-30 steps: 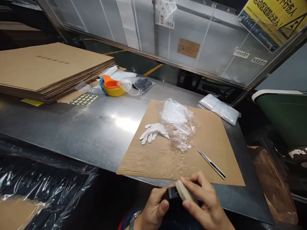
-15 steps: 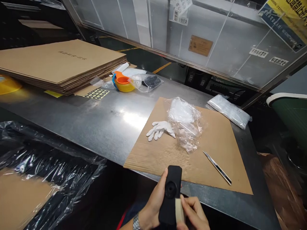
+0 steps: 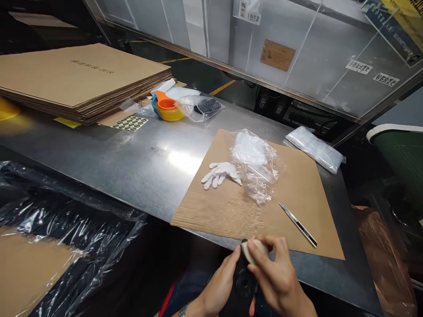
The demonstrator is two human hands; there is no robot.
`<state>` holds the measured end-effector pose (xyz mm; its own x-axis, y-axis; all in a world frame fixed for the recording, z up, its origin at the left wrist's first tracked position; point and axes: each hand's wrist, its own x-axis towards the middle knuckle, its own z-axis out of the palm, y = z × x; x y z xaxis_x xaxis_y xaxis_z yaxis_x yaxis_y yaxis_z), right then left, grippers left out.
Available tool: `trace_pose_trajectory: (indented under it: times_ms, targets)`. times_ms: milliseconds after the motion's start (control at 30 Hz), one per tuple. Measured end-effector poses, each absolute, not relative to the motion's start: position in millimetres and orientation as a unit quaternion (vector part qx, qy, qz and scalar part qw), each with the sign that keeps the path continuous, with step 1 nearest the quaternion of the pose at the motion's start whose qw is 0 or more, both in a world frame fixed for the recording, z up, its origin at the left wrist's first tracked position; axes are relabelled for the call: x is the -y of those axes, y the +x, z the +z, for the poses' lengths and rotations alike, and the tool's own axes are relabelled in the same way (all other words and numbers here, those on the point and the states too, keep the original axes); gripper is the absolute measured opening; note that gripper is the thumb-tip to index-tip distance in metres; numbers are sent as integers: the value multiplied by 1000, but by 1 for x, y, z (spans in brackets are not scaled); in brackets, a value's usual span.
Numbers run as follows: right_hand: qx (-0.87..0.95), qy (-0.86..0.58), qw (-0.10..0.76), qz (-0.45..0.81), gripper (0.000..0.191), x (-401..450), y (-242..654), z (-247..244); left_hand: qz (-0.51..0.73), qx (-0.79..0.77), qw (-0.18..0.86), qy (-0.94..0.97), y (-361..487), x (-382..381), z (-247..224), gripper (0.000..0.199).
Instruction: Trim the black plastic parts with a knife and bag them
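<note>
My left hand is closed around a black, rounded oblong part with a round recess in its face. Pinched in the fingers of my right hand is a pale beige block, perhaps a sanding block, pressed against the far end of the black part. Both hands are at the front edge of the bench. Beyond them, on a cardboard sheet, lie a white glove, a crumpled clear plastic bag with white material inside, and a slim knife.
Stacked flat cardboard covers the bench's left back. Orange and yellow cups sit beside a clear bag holding something black. A wrapped plastic bundle lies at the right. Black plastic film drapes a box at lower left.
My right hand has moved the beige block from the near right side of the black part up to its far end. The black part has shifted slightly down and is tilted differently.
</note>
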<state>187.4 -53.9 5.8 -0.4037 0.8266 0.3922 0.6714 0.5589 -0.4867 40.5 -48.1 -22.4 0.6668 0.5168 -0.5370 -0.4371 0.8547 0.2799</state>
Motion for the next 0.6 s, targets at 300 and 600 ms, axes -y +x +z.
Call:
trace_pose_trajectory:
  times_ms: [300,600]
  targets:
    - [827,-483,273,92,50,53,184,12,363,-344,855,135,36,47,-17,37]
    - [872,-462,161,-10,31,73,148,11,284,-290,914,21,31,37,-25,56]
